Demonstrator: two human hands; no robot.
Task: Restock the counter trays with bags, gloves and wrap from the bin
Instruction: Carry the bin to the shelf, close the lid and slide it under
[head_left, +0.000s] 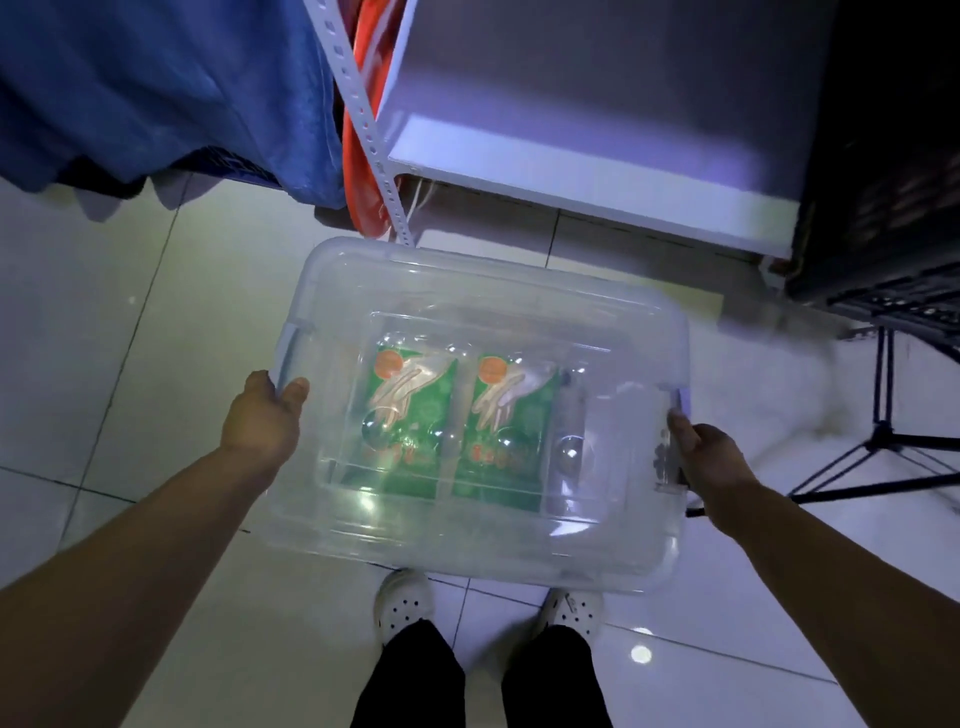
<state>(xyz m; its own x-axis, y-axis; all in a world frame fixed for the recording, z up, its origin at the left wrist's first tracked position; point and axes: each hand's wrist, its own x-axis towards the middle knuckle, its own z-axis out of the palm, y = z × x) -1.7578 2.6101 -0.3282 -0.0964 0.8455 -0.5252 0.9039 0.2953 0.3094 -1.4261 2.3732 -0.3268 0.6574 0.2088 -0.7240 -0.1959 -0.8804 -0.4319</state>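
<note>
In front of the person, at about waist height over the tiled floor (104, 338), a clear plastic bin (467, 291) with its clear lid on is carried level between both hands. Through the lid two green glove packets show, the left packet (405, 415) and the right packet (506, 421), lying flat side by side on the bottom, each printed with a pale hand and an orange circle; glare and blur hide whatever else the bin holds. A pale blue-grey latch sits at each short end, the left latch (291, 353) and the right latch (680, 400). The left hand (265, 410) grips the left end just below its latch, thumb up against the rim and fingers out of sight underneath. The right hand (714, 457) grips the right end, fingers curled round the edge beside the other latch. Below the bin's near edge stand two white perforated clogs, the left clog (404, 603) and the right clog (574, 610), under black trouser legs. Beyond the bin's far edge is a low white shelf board (597, 171) carried on a perforated metal upright (363, 119). Something orange (358, 171) hangs just behind that upright, and a blue cloth (156, 88) drapes to its left. To the right of the shelf stands a dark latticed crate (893, 156), with the black legs of a stand (883, 436) on the floor below it.
</note>
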